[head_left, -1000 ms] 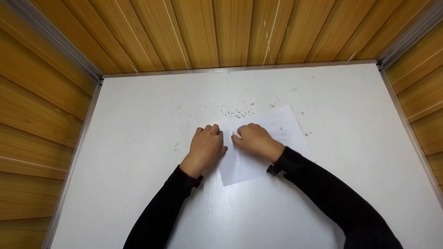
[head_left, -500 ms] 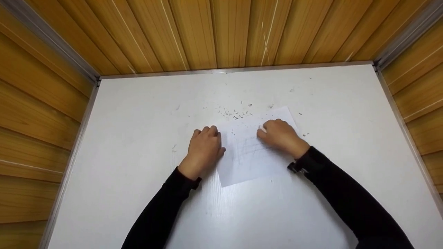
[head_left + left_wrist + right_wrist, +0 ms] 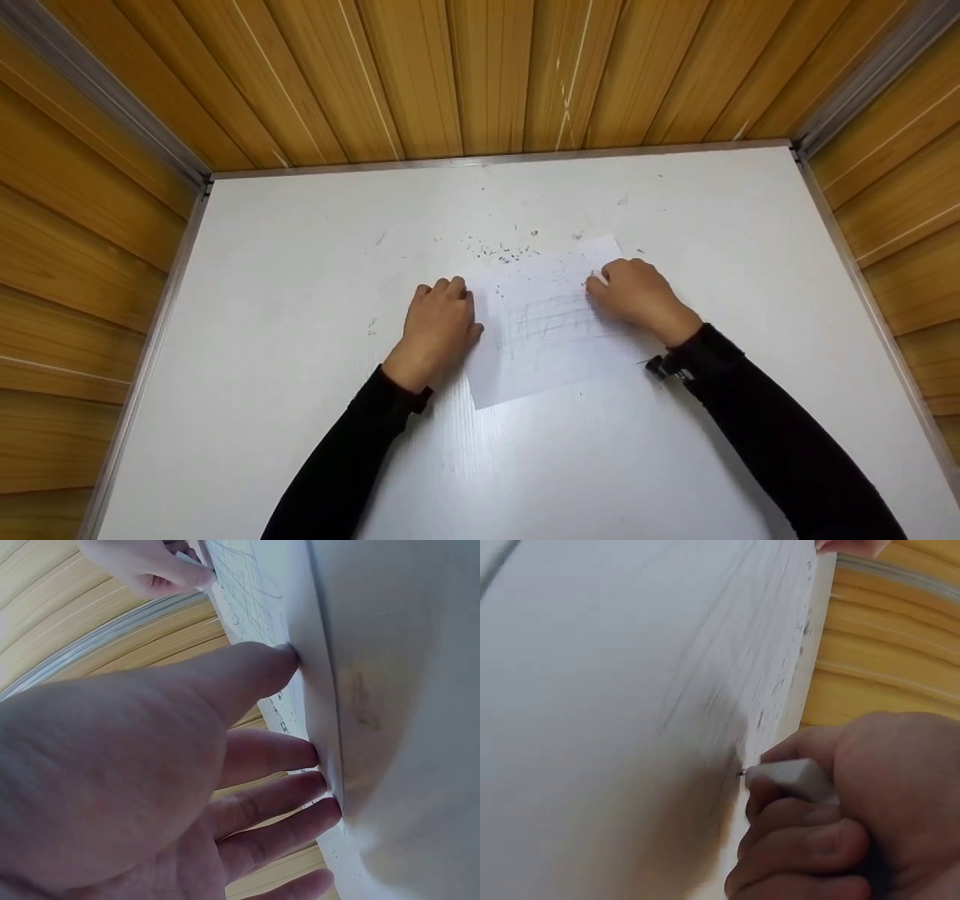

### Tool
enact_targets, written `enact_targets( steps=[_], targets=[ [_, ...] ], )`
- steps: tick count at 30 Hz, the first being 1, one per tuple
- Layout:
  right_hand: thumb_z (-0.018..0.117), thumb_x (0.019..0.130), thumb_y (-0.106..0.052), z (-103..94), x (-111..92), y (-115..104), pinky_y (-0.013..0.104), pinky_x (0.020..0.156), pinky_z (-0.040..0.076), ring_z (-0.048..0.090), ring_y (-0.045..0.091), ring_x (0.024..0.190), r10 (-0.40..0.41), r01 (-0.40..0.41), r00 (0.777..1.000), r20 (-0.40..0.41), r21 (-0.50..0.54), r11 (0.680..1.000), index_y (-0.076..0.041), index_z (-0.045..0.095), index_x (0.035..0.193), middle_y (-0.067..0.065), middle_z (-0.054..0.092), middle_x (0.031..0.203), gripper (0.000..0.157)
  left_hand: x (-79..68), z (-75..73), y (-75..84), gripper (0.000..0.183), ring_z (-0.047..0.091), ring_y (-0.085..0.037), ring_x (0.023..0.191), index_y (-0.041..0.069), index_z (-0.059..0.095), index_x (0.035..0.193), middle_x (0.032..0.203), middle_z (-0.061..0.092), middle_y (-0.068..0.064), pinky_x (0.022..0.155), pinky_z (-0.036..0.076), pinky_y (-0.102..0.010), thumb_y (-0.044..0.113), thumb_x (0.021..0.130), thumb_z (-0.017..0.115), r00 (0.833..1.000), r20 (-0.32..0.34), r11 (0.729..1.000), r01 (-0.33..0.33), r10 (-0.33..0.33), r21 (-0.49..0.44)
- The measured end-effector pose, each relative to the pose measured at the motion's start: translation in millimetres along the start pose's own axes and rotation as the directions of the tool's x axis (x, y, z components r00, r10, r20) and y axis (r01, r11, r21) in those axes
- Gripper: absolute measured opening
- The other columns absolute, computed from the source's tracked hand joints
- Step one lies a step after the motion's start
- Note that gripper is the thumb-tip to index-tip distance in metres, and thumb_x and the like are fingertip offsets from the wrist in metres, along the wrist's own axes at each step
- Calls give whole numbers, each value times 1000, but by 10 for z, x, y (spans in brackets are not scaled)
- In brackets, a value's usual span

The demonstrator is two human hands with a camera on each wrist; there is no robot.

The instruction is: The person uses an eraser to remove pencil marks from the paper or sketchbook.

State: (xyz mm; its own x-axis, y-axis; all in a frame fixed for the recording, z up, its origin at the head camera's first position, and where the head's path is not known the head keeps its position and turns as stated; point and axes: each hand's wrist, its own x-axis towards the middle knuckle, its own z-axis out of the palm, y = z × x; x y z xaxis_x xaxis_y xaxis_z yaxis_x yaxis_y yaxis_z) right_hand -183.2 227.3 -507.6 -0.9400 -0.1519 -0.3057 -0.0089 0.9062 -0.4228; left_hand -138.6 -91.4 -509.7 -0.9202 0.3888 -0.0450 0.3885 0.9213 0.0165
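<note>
A white sheet of paper [image 3: 525,375] lies at a slant on the white table, with grey pencil lines [image 3: 551,313] across it. My right hand [image 3: 637,296] is over the right part of the sheet. It grips a small white eraser [image 3: 795,776], whose end meets the paper with a dark crumb at its tip. On the sheet's left edge rests my left hand [image 3: 439,326]. In the left wrist view its fingers [image 3: 262,840] are fairly straight and its thumb and fingertips press on the paper; the little finger stands a bit apart.
Dark eraser crumbs [image 3: 504,253] are scattered beyond the paper's far edge, with a few more on the sheet. Faint smudges mark the table [image 3: 300,300]. Wood-patterned walls [image 3: 487,75] with metal edging stand at the back and both sides.
My right hand has slid to the right across the paper with the eraser, uncovering more pencil lines. The left hand stays on the sheet's left edge. The head view has shifted slightly.
</note>
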Motion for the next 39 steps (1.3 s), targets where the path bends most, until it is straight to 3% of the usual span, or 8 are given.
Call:
enact_targets(
  steps=[3,9,14,19,26,30,34,39],
  targets=[
    [51,110,-39,107,7,-311,37,68,39,48,24,75,-34,32,998,52,30,999,-14,46,74,3,41,74,44,3,6,2,46,67,-32,113,1,76,121,117,68,-9,99,53,-48,41,100,79,1000,4,1000,9,-9,-2],
    [56,111,-39,352,74,-980,46,78,54,63,30,83,-165,168,983,78,-29,985,-10,63,81,11,65,85,42,35,-1,29,42,68,-31,108,2,77,113,111,67,-7,96,53,-47,41,98,81,1000,-31,1000,-1,2,10],
    [54,110,-34,569,167,-1216,53,82,60,69,36,90,-234,241,970,69,-116,963,-10,62,78,19,73,96,41,43,-1,43,37,67,-29,106,5,78,105,109,66,-6,94,53,-46,41,96,81,999,-51,1000,-2,3,18],
    [55,107,-30,481,195,-967,55,82,60,68,37,87,-202,205,978,43,-104,973,-7,62,78,21,72,95,37,24,-1,60,42,67,-29,108,4,77,113,109,65,-5,95,52,-46,43,97,81,999,-35,999,13,-12,31],
    [49,109,-35,109,86,-137,56,86,55,65,39,93,-55,55,998,1,-49,997,4,73,104,25,72,103,46,5,0,55,47,66,-28,109,2,77,119,110,65,-6,96,53,-46,44,99,78,999,-40,998,14,-12,62],
    [46,109,-36,-38,-4,211,52,83,51,61,38,94,9,-10,1000,-18,-58,998,5,72,106,26,70,105,49,4,-8,56,50,66,-29,111,2,77,124,112,66,-6,97,53,-47,45,100,78,1000,-31,998,2,-1,60],
    [47,110,-37,-78,-37,273,46,81,47,58,35,92,5,-7,999,-33,-58,998,2,70,99,22,68,99,47,9,-15,41,50,67,-30,111,1,77,125,112,67,-7,97,53,-47,45,99,79,1000,-28,998,6,-4,55],
    [49,113,-37,51,-32,19,43,77,47,60,32,84,-47,47,999,-17,8,999,-4,65,88,16,63,86,44,24,-17,48,49,68,-32,111,0,77,123,114,68,-9,97,54,-48,43,100,79,1000,-23,999,1,0,37]
  ],
)
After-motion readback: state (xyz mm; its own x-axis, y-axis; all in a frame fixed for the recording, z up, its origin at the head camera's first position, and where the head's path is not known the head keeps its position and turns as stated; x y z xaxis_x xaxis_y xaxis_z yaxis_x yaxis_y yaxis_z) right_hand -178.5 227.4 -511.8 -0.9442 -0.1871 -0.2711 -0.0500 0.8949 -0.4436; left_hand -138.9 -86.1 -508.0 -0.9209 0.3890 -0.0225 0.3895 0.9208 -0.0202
